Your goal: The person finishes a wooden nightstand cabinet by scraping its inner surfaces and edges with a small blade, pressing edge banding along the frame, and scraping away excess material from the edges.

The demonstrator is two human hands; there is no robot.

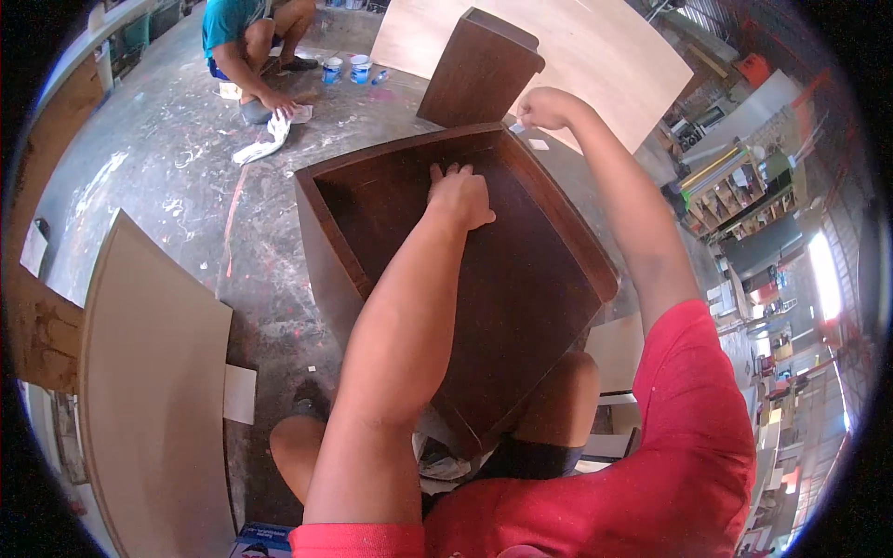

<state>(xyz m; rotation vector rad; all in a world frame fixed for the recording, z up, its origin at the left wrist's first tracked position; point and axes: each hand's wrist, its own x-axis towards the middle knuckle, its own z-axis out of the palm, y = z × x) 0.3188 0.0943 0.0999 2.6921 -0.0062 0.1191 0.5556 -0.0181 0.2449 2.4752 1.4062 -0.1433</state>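
A dark brown wooden open box lies tilted in front of me, across my legs. My left hand rests inside it on the panel, fingers apart. Beyond the far right corner, my right hand is pinched on a small pale piece, too small to make out clearly. A second dark brown wooden piece stands upright just behind the box, left of my right hand.
A co-worker crouches at back left with a white cloth, near paint pots. A large pale board stands behind. A beige panel and wooden beam are on my left; shelves line the right.
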